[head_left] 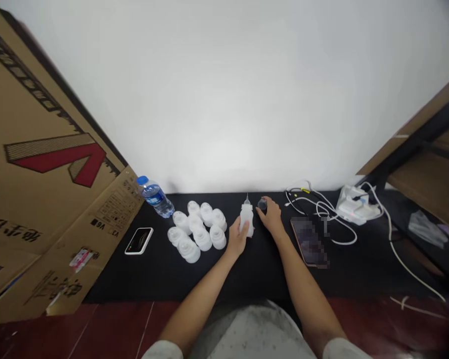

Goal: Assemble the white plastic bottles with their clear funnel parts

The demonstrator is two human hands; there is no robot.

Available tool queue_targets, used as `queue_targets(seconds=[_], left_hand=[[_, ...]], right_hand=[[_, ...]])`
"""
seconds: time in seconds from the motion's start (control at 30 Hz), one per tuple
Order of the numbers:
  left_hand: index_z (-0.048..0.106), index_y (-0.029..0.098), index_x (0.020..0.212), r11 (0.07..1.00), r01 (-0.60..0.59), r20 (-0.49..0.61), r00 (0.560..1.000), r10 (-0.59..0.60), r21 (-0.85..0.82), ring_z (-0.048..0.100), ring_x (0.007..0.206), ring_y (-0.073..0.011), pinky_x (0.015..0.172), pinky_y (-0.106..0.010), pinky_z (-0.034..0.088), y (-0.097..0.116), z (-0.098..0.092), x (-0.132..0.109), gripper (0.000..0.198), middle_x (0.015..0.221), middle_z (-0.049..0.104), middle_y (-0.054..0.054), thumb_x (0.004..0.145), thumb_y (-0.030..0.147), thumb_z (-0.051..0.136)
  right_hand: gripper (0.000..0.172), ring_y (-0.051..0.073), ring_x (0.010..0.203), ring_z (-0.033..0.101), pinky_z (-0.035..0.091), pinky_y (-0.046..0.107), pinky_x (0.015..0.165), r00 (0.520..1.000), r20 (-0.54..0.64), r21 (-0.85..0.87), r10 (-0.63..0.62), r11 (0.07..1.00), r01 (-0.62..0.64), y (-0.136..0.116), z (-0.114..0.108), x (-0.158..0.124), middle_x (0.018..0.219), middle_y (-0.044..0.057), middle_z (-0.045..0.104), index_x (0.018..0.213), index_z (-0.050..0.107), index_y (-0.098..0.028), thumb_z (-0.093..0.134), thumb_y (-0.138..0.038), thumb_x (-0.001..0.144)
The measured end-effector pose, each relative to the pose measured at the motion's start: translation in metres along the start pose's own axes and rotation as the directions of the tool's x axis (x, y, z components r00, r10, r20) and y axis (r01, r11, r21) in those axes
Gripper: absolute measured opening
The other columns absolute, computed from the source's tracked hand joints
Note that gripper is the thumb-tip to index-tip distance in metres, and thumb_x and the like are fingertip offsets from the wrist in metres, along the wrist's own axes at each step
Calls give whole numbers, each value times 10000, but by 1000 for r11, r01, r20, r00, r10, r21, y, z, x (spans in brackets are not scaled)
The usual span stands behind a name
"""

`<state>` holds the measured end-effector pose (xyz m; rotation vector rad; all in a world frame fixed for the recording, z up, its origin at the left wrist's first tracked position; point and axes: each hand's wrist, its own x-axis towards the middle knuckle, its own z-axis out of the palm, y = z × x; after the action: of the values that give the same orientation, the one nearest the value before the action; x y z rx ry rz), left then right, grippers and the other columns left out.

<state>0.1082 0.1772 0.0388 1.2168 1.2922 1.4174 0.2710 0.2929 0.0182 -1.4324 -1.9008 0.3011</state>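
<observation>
In the head view, my left hand (237, 236) is wrapped round a white squeeze bottle (247, 219) with a thin pointed nozzle, held upright over the black table (254, 269). Just to its right, my right hand (272, 216) is closed on a small dark, translucent cap (262, 204), held by the fingertips. The two hands are apart. Left of the bottle stands a cluster of several white plastic bottles (194, 222), packed close together.
A water bottle (155, 196) with a blue cap and a white-framed phone-like device (139, 241) are at the left, beside a large cardboard box (52, 164). At the right lie a phone (309, 241), white cables (344, 242) and a white power strip (353, 205). A white wall (224, 99) rises behind.
</observation>
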Motion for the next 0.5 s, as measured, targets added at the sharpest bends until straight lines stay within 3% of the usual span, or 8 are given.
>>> queue_targets(seconds=[0.13,0.17,0.23,0.33,0.43,0.5], left_hand=[[713,180,1119,1000,25,30,999,-26,15,690,684,-203,604,-304,561,-6,-1,1,618,891,777,-76,1007,767,553],[722,178,1089,999,26,36,999,-26,24,681,667,-196,595,-300,556,-6,-1,1,611,890,780,-77,1004,762,564],[743,174,1045,999,23,49,998,-25,45,662,633,-186,579,-297,544,-3,-2,1,613,869,782,-76,1003,759,566],[768,173,951,997,19,89,996,-25,73,635,586,-177,551,-292,519,3,-2,0,617,815,777,-68,1003,754,569],[786,173,918,993,-3,152,988,-15,115,618,550,-172,533,-292,498,8,-2,-2,614,778,775,-58,1014,737,564],[792,173,940,989,-34,177,984,8,144,623,551,-175,542,-295,500,10,-1,-3,609,775,775,-54,1029,725,551]], right_hand=[[377,389,1177,668,498,602,1036,997,23,96,67,993,-69,-9,-3,2,1234,148,755,1310,613,-241,694,-354,959],[398,367,1151,691,513,582,1033,996,9,209,93,974,-92,-9,-4,4,1212,136,767,1299,601,-242,730,-372,945],[449,310,1032,742,573,504,967,985,-8,470,174,870,-150,-10,-6,7,1117,95,793,1247,588,-255,793,-472,911],[496,258,873,757,609,389,783,943,17,723,333,647,-242,-10,-10,12,954,44,798,1110,597,-265,818,-629,855],[500,227,826,760,586,316,670,916,73,869,394,425,-252,-14,-14,16,943,30,804,1098,613,-265,791,-668,862],[476,214,827,761,577,297,651,920,87,907,381,351,-231,-18,-17,16,962,18,805,1119,635,-271,790,-646,871]])
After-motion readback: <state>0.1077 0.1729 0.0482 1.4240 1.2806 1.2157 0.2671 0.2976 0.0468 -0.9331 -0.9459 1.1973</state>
